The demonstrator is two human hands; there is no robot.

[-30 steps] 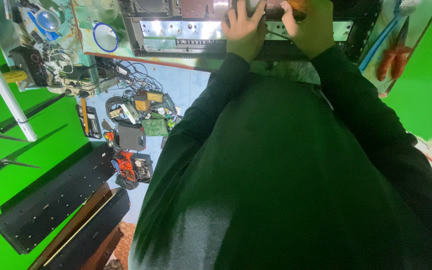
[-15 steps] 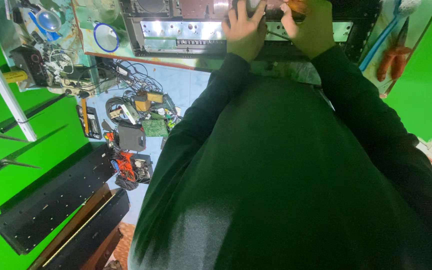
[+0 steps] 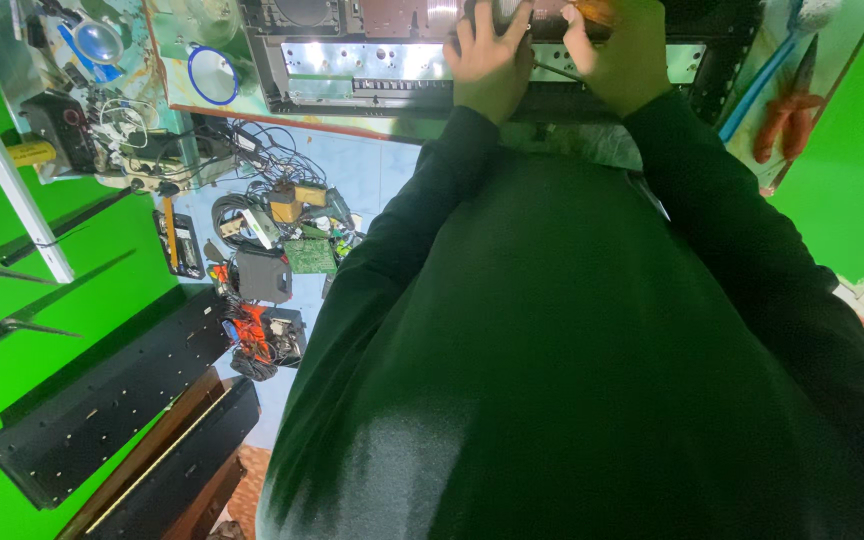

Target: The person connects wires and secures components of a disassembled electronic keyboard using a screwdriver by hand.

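The right hand (image 3: pixel 624 58) closes its grip around a tool with an orange handle (image 3: pixel 592 12); a thin dark shaft (image 3: pixel 555 72) runs from under the fist toward the left hand. The left hand (image 3: pixel 492 62) lies flat with its fingers (image 3: pixel 467 38) spread on the top edge of an opened metal chassis (image 3: pixel 372 62), holding nothing that can be made out; its grip is wide. The two hands sit just beside each other, thumbs nearly meeting over the shaft.

The chassis rests on the bench (image 3: pixel 392 125) at the top of the view, its shiny inner panel facing the camera, with a row of small connectors along the lower edge. Both dark sleeves (image 3: pixel 402 230) run down from the hands into the dark sweater that fills most of the view.

To the right of the hands, orange-handled pliers (image 3: pixel 790 105) lie on the bench near a green wall. To the left, a round blue-rimmed lens (image 3: pixel 214 75) lies on the bench just beside the chassis, and a second magnifier (image 3: pixel 98 42) sits further left among cables. Below the bench, on the pale blue floor (image 3: pixel 372 175), lie a green circuit board (image 3: pixel 310 256), a grey box (image 3: pixel 263 276), coils of wire and long black perforated panels (image 3: pixel 102 410).
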